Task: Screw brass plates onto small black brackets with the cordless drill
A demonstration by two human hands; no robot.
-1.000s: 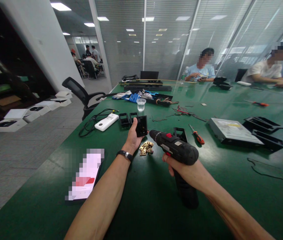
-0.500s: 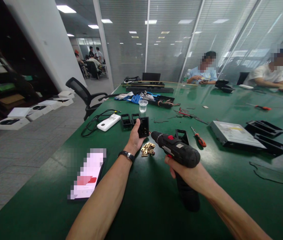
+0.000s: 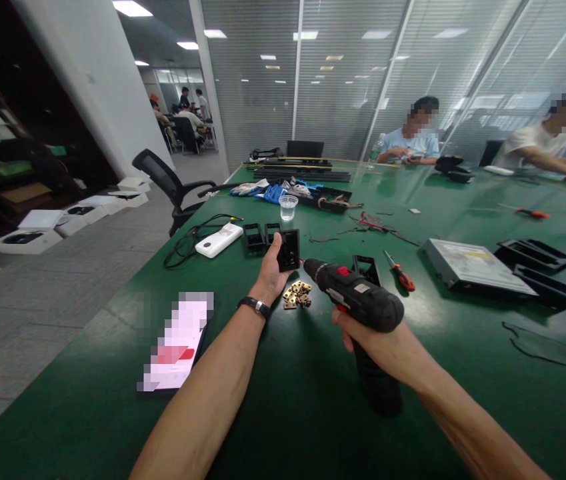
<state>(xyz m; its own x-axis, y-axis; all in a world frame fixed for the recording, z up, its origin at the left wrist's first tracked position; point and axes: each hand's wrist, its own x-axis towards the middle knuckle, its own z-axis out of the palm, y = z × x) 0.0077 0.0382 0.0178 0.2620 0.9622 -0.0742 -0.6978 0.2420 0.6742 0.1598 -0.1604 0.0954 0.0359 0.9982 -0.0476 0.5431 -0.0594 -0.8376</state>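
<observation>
My left hand (image 3: 273, 272) is closed on a black plastic frame (image 3: 289, 249), held up on edge above the table with the thumb along its side. My right hand (image 3: 367, 333) grips a black cordless drill (image 3: 355, 293) with red switches. Its chuck points left at the frame, and the bit's tip is close to the frame's right edge; whether they touch I cannot tell. Below the frame lies a small heap of brass-coloured metal pieces (image 3: 297, 294). Two similar black frames (image 3: 253, 238) stand just behind my left hand, and another black frame (image 3: 365, 269) sits behind the drill.
On the green table (image 3: 263, 413) lie a phone (image 3: 177, 347), a white power bank (image 3: 219, 241) with a cable, a plastic cup (image 3: 288, 208), a screwdriver (image 3: 401, 273) and a metal drive box (image 3: 477, 267). Gloves (image 3: 273, 193) and wires are farther back. Two people sit across the table.
The view has shifted slightly. Both hands keep their holds, and the frame and drill stay in nearly the same place relative to each other.
</observation>
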